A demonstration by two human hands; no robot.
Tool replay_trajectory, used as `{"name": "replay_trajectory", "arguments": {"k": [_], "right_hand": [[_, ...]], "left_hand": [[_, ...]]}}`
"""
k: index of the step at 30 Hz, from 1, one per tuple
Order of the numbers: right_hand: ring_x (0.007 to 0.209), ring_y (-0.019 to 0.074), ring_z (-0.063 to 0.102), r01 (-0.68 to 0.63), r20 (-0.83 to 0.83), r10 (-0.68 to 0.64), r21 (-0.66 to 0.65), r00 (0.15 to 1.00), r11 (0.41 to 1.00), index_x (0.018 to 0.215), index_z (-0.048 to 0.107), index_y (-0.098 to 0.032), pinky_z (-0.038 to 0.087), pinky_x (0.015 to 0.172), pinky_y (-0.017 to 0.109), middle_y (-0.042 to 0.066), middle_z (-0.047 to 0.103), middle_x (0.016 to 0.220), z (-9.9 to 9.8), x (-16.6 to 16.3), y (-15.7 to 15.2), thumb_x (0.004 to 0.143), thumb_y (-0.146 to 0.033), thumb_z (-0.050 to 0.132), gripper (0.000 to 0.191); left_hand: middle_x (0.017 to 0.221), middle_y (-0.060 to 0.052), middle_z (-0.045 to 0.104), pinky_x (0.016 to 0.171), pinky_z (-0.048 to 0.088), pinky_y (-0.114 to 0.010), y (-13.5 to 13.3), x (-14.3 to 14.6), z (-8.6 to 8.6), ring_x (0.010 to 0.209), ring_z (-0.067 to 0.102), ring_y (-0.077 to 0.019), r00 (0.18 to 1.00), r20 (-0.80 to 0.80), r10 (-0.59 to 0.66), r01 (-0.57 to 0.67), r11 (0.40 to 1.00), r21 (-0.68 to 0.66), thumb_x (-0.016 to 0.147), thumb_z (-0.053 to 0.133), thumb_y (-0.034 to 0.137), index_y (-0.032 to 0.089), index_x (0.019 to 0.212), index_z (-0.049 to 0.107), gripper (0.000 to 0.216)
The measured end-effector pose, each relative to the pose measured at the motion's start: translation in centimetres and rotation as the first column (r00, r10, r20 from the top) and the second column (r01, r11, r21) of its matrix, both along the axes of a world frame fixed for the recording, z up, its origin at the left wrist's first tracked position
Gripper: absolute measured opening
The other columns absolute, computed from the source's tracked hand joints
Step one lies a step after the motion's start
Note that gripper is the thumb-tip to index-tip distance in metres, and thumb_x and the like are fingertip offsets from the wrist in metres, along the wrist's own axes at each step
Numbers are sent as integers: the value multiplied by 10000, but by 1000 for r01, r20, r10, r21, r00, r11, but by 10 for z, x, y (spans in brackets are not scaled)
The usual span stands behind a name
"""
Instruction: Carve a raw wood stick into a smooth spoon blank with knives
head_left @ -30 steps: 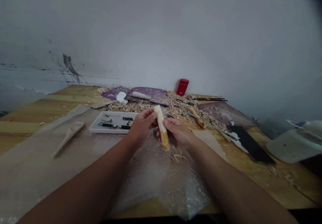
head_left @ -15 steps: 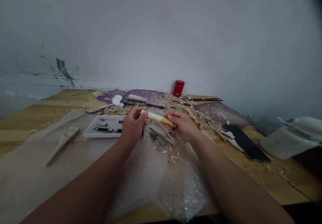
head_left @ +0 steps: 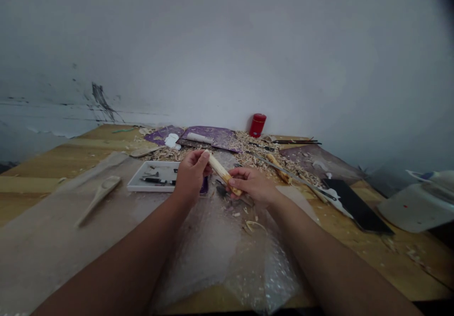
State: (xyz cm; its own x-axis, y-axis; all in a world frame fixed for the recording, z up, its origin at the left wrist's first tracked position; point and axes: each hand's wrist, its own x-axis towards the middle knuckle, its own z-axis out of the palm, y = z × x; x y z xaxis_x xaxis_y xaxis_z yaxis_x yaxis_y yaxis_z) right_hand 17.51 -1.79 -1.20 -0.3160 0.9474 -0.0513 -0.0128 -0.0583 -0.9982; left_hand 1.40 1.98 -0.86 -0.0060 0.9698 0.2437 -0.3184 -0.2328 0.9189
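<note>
Between my hands is a short wooden stick (head_left: 218,167), pale and peeled at its upper left end and yellow-brown at its lower right end. My left hand (head_left: 191,173) is closed, pinching the pale end between thumb and fingers. The brown end lies in the fingers of my right hand (head_left: 252,183), which is closed round it. The stick slants down to the right, held above the table. Under it lie a dark-bladed tool (head_left: 222,190), partly hidden by my right hand, and a few curled shavings (head_left: 253,225).
A white tray (head_left: 133,188) with pens and small tools stands left of my hands, a wooden spoon (head_left: 99,197) beyond it. Wood shavings (head_left: 244,143) spread behind, near a red canister (head_left: 257,125). Rightward lie a long metal blade (head_left: 294,176), a black phone (head_left: 356,207) and a white pot (head_left: 414,207).
The stick has swung from nearly level to a steeper slant, its brown end dropping toward me as my right hand moved lower. The view has shifted slightly left.
</note>
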Motion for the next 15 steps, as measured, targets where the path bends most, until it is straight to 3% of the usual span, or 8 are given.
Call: {"name": "replay_trajectory", "arguments": {"k": [7,11,15], "right_hand": [[386,97,505,-77,-22,76,-24,997,997,734,510,-168,405,391,215,-18,573,504,0,-8,-8,722,-459,508,291],[435,86,509,-143,42,143,-11,989,990,723,493,-167,386,408,193,-19,572,554,1,-9,-8,700,-388,552,230],[501,70,498,-217,85,214,22,973,976,869,522,-173,411,483,202,-29,563,661,2,-6,-6,640,-231,600,249]], "left_hand": [[602,37,480,485,416,-186,-8,3,1,485,461,-61,990,-97,-103,106,994,26,676,563,373,157,716,511,226],[602,39,479,470,400,-174,-9,3,0,486,453,-58,989,-137,-56,65,996,57,659,578,372,155,701,513,230],[587,41,481,461,396,-173,-7,1,0,476,451,-59,987,-159,38,-26,997,78,653,583,372,157,700,507,233]]}}
